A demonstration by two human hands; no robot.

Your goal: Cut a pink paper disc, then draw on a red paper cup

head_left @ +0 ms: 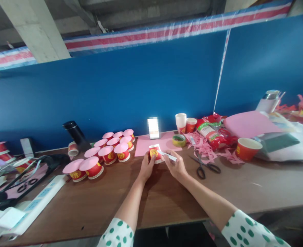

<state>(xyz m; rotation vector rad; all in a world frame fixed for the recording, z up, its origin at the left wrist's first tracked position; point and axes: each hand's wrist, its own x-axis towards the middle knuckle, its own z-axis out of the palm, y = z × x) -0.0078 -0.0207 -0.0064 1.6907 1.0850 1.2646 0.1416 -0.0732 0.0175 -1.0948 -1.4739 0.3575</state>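
Note:
My left hand [147, 166] is closed around a small red paper cup [155, 154] with a yellow print, held just above the brown table. In my right hand [176, 166] is a white pen-like stick [169, 156], its tip at the cup's right side. Behind the cup, a pink sheet [142, 145] lies on the table. To the left stand several red cups [109, 156] topped with pink paper discs. Black-handled scissors [201, 168] lie to the right of my right hand.
A roll of tape [179, 140], stacked cups [181, 121], pink paper shreds [204, 147] and red packets [214, 133] stand behind and right. An upright red cup [247, 149] is farther right. At left are a black bottle [75, 133] and a power strip [38, 206].

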